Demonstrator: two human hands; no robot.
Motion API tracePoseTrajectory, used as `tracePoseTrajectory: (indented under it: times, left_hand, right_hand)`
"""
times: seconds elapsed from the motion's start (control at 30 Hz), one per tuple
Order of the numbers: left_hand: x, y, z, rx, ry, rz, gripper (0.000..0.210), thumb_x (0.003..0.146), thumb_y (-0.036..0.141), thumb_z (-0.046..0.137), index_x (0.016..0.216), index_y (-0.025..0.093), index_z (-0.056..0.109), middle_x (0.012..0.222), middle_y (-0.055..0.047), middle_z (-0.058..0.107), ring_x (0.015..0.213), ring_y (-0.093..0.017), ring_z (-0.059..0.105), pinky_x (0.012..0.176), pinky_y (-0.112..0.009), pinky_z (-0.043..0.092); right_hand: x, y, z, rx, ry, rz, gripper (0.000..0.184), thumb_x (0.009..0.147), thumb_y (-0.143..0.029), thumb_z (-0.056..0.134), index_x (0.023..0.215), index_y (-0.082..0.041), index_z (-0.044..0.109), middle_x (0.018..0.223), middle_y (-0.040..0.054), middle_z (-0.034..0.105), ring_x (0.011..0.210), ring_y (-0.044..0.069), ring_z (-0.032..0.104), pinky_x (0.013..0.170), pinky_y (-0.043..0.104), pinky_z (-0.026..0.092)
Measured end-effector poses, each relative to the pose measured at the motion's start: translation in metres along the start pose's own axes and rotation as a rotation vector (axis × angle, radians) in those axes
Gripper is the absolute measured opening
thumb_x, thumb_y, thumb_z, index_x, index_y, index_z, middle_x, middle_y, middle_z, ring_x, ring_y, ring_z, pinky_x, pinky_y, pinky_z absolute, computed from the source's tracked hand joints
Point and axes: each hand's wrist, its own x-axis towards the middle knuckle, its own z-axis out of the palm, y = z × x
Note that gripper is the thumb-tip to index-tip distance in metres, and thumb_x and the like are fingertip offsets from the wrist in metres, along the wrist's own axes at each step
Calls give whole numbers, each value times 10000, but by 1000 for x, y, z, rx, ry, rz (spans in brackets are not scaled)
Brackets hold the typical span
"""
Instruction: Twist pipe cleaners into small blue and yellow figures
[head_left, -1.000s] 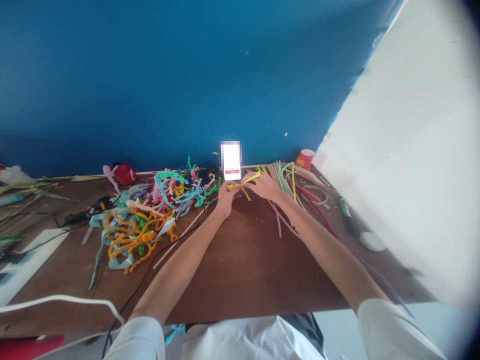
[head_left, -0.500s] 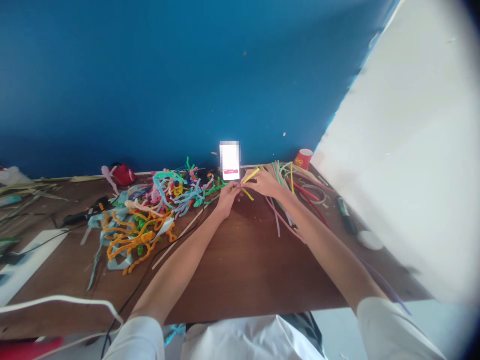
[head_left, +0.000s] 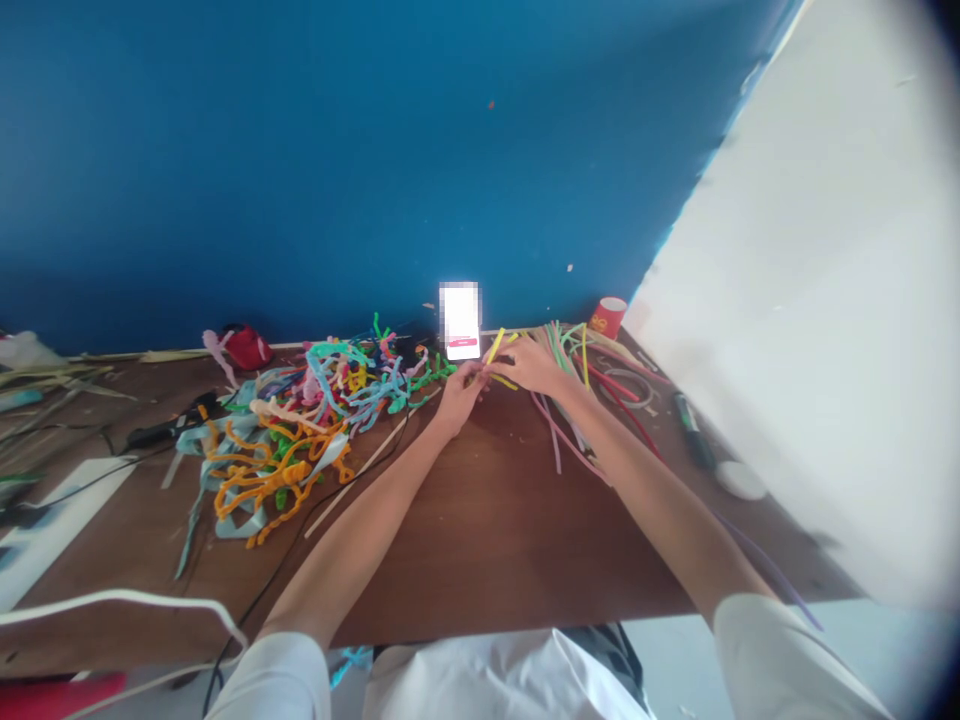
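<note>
A yellow pipe cleaner (head_left: 495, 346) is pinched between my two hands, with short ends sticking out upward and to the right. My left hand (head_left: 459, 395) is closed on its left part, the fingers bent and partly hidden. My right hand (head_left: 529, 365) meets it from the right, thumb and fingertips pressed together on the yellow strand. Just behind the hands stands a phone (head_left: 462, 325) with a lit, blurred screen. To the right of my right hand lies a bundle of pastel pipe cleaners (head_left: 556, 345).
On the left is a heap of twisted coloured pipe cleaners (head_left: 300, 420). A thin stick (head_left: 367, 464) and a black cable lie beside my left forearm. A red paper cup (head_left: 607, 317), a dark marker (head_left: 694, 430) and a white round piece (head_left: 741, 480) are on the right. A blue wall rises behind.
The yellow strand has turned: one end now points more steeply up near the phone, and the lower end has swung up to the right. Both hands stay nearly in place.
</note>
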Motion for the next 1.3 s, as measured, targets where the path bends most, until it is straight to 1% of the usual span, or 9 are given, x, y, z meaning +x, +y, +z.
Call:
tracePoseTrajectory:
  times: [0.2, 0.33, 0.5, 0.63, 0.73, 0.87, 0.97, 1.1, 1.3]
  left_hand:
    - [-1, 0, 0, 68, 72, 25, 234, 831, 401, 606, 880, 172, 616, 731, -3, 581, 617, -97, 516, 539, -214, 423]
    - [-2, 5, -1, 264, 171, 164, 90, 811, 248, 593, 837, 170, 630, 767, -14, 610, 696, -124, 542, 642, -252, 447]
    - [-8, 11, 1, 524, 269, 418, 90, 796, 117, 555, 798, 177, 622, 814, -42, 620, 773, -158, 566, 713, -288, 454]
    - [-12, 14, 4, 593, 260, 500, 113, 802, 99, 544, 810, 181, 623, 808, -48, 595, 787, -168, 555, 701, -283, 448]
    - [-13, 15, 4, 576, 286, 437, 102, 809, 117, 538, 817, 181, 616, 833, -51, 598, 808, -171, 552, 736, -289, 438]
    - [-9, 15, 0, 379, 278, 218, 98, 834, 222, 543, 834, 179, 631, 801, -24, 616, 772, -155, 546, 744, -278, 424]
    - [-5, 12, -3, 220, 262, 124, 131, 817, 277, 565, 819, 178, 651, 749, 1, 606, 710, -134, 517, 680, -251, 401]
    - [-2, 7, -4, 90, 281, 36, 160, 792, 330, 598, 742, 181, 626, 590, 33, 487, 571, -100, 410, 552, -231, 319]
    - [-2, 8, -7, -122, 141, -35, 215, 756, 349, 633, 664, 163, 577, 541, 42, 434, 473, -62, 335, 468, -227, 203]
  right_hand:
    - [0, -1, 3, -58, -3, 44, 310, 911, -414, 531, 870, -205, 757, 966, 79, 740, 904, 246, 651, 743, 337, 433]
    - [0, -7, 7, -5, 16, 101, 336, 898, -445, 526, 807, -180, 712, 862, 69, 723, 773, 197, 630, 658, 298, 396]
    - [2, -10, 21, 146, 106, 294, 270, 824, -383, 575, 683, -160, 630, 684, 38, 650, 627, 151, 561, 587, 278, 354]
    - [3, -13, 29, 379, 130, 526, 226, 757, -340, 612, 628, -157, 581, 616, 10, 575, 607, 134, 517, 584, 269, 354]
    - [4, -19, 33, 475, 156, 584, 255, 747, -368, 626, 616, -163, 550, 603, 0, 543, 593, 128, 497, 567, 264, 353]
    - [2, -27, 35, 477, 179, 445, 220, 792, -395, 592, 794, -175, 588, 720, 18, 631, 653, 149, 570, 606, 267, 406]
    - [1, -26, 31, 401, 170, 365, 214, 811, -381, 582, 912, -193, 591, 804, 24, 670, 714, 160, 606, 662, 279, 437]
    - [0, -19, 14, 338, 188, 248, 186, 810, -363, 605, 835, -182, 640, 871, 41, 693, 806, 174, 628, 757, 302, 449]
    - [-2, -9, -4, 537, 4, 154, 249, 755, -404, 693, 867, -183, 723, 897, 44, 704, 792, 176, 623, 745, 324, 469]
